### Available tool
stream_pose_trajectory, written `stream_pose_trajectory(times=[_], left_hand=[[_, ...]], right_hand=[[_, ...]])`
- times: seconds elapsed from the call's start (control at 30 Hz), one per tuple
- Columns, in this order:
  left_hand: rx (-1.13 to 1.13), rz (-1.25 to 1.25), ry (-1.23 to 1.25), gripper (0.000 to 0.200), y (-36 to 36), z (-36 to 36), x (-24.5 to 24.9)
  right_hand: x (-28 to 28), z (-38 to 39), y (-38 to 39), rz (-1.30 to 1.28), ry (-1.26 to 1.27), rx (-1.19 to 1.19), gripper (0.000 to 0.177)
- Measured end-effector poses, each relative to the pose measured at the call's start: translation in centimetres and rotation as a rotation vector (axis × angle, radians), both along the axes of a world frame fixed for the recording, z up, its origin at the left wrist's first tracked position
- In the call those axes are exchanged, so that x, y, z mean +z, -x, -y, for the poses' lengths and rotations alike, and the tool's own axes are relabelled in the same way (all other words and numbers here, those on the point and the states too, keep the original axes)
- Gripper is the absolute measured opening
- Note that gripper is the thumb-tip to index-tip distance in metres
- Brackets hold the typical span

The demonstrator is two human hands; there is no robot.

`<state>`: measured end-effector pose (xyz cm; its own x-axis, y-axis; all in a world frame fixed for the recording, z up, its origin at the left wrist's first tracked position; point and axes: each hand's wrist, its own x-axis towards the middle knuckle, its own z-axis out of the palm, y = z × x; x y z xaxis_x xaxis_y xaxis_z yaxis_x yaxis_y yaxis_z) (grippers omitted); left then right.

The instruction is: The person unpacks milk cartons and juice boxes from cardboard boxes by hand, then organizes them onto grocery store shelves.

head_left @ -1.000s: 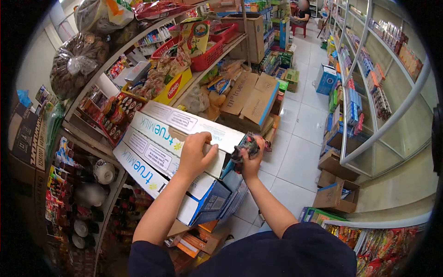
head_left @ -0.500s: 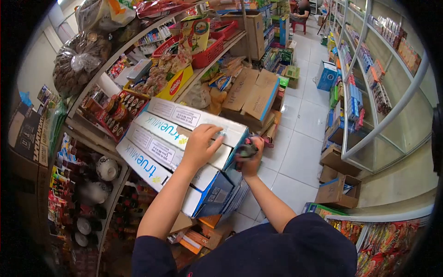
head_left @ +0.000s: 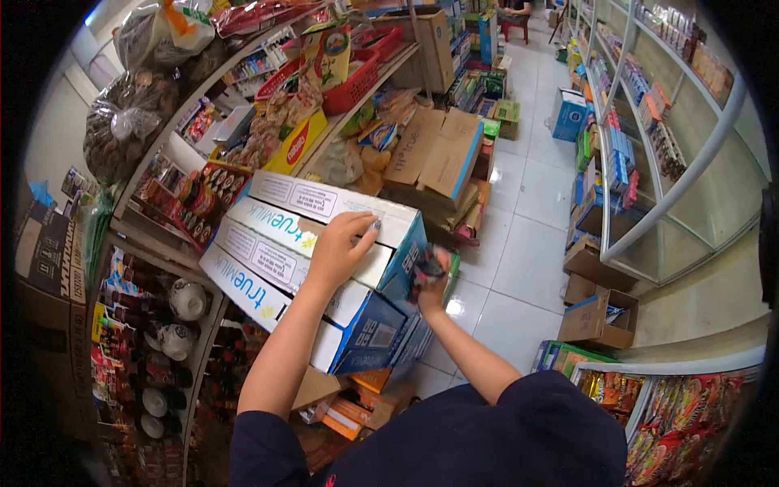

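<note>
Two white-and-blue milk cartons marked "trueMILK" lie side by side in front of me, their white tops facing up. My left hand rests on top of the farther carton, close to its near right end, thumb and fingers apart and slightly bent. At that carton's blue end, my right hand is closed around a small dark object with reddish parts. Motion blurs the object, and I cannot tell its kind. Part of the right hand's fingers is hidden behind it.
Behind the cartons stands an opened brown cardboard box. Shelves on the left carry a red basket, snack packets and bowls. A white tiled aisle runs to the right, beside a glass-fronted cabinet. A person sits far back.
My right hand has moved slightly down along the carton's blue end with the dark object. My left hand's fingers have bent more on the carton top. The view has shifted a little.
</note>
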<state>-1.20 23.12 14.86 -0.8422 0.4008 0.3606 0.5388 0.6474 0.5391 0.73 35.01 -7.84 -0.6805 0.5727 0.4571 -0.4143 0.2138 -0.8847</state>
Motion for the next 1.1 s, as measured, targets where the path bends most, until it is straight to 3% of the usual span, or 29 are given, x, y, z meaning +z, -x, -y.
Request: stream_pose_trajectory(times=[0.03,0.07,0.1,0.17,0.2,0.23,0.3,0.33,0.43,0.5,0.57,0.63,0.67,0.73,0.77,0.83,0.87,0.97,1.1], left_hand=[[0.018,0.040,-0.011,0.025,0.0,-0.1,0.1],[-0.010,-0.070,0.059,0.025,0.4,0.2,-0.4],[-0.011,-0.076,0.056,0.025,0.4,0.2,-0.5],[0.009,-0.056,0.060,0.025,0.2,0.2,-0.3],[0.013,-0.036,0.044,0.025,0.1,0.0,-0.2],[0.015,-0.036,0.047,0.025,0.0,0.0,-0.1],[0.016,-0.029,0.053,0.024,0.1,-0.1,-0.2],[0.014,-0.033,0.057,0.024,0.2,-0.1,-0.4],[0.023,-0.036,0.090,0.023,0.2,0.2,-0.5],[0.039,-0.013,0.052,0.022,0.0,-0.1,-0.3],[0.051,-0.010,0.062,0.021,0.0,0.0,-0.3],[0.012,-0.063,0.090,0.021,0.3,0.2,-0.4],[0.012,-0.074,0.093,0.021,0.6,0.1,-0.2],[0.037,0.026,0.032,0.020,0.2,0.0,-0.2],[0.036,0.031,0.040,0.020,-0.1,0.1,-0.2],[0.060,0.059,0.029,0.020,0.1,-0.1,0.0],[0.060,0.076,0.020,0.019,0.2,-0.1,0.1],[0.033,0.019,0.010,0.019,0.4,0.1,-0.3],[0.055,0.055,-0.012,0.018,0.3,0.1,-0.4]], right_hand=[[-1.9,0.2,-1.4,0.153,0.226,0.073,0.036],[-2.7,0.1,-2.4,0.311,0.454,0.149,0.035],[-2.0,-0.2,-2.4,0.306,0.451,0.149,0.035],[0.2,-0.5,-2.1,0.269,0.233,0.167,0.032],[0.7,-0.2,-0.4,0.072,0.263,0.147,0.032],[3.7,-0.6,0.4,0.071,0.267,0.149,0.032],[11.1,-2.2,0.5,-0.210,-0.067,0.134,0.036],[11.1,-2.3,0.9,-0.215,-0.064,0.132,0.036],[9.5,-2.8,2.4,-0.245,-0.012,0.126,0.040],[3.0,-1.9,3.0,-0.129,0.096,0.021,0.035],[-5.4,-1.5,1.8,0.176,0.495,0.184,0.031],[-5.5,-2.1,-0.9,0.594,0.469,0.201,0.032],[-6.0,-1.7,-0.4,0.583,0.470,0.204,0.032],[-6.4,-0.7,1.1,0.510,0.212,-0.081,0.035],[-6.9,-0.6,0.9,0.515,0.219,-0.079,0.035],[0.2,-2.5,0.6,0.323,0.221,0.108,0.034],[2.0,-2.7,1.2,0.205,0.100,0.072,0.032],[9.8,-4.1,0.8,0.065,0.196,0.252,0.029],[11.5,-2.8,0.4,-0.201,-0.024,0.143,0.030]])
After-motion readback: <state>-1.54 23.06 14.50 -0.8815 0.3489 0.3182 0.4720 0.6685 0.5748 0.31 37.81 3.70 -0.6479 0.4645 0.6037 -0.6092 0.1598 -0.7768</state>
